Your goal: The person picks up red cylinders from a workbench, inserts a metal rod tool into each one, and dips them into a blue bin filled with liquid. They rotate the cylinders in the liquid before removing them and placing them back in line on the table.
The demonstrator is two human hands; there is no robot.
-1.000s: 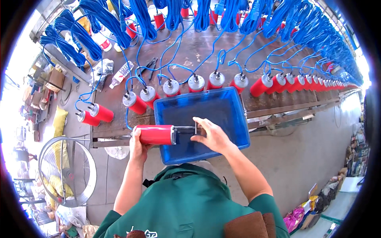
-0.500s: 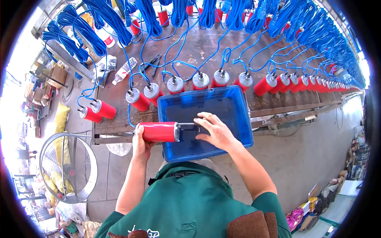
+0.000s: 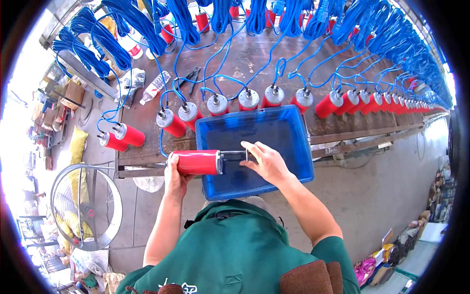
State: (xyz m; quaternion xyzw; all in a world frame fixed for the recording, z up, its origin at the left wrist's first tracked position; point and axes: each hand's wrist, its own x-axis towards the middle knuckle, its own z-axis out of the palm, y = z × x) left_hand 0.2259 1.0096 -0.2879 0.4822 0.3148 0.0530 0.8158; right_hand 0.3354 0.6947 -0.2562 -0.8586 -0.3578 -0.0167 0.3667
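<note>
My left hand is wrapped round the rear end of a red cylinder, held level, with a metal cap on its right end. A blue cable runs up from its left end. A thin metal rod with a short crossbar, like a T-handle wrench, sticks out from the cap to the right. My right hand is at the crossbar, with forefinger above and thumb below it. Whether the fingers press firmly cannot be made out. Beneath the cylinder is a blue plastic bin, tilted at the table edge.
A long row of red cylinders with blue cables lines the brown table. Bundles of blue cable hang along the far side. Pliers and a clear bottle lie at left. A round fan stands on the floor.
My right fingers have shifted round the crossbar, which now shows upright between forefinger and thumb. The red cylinder stays almost in place in my left hand.
</note>
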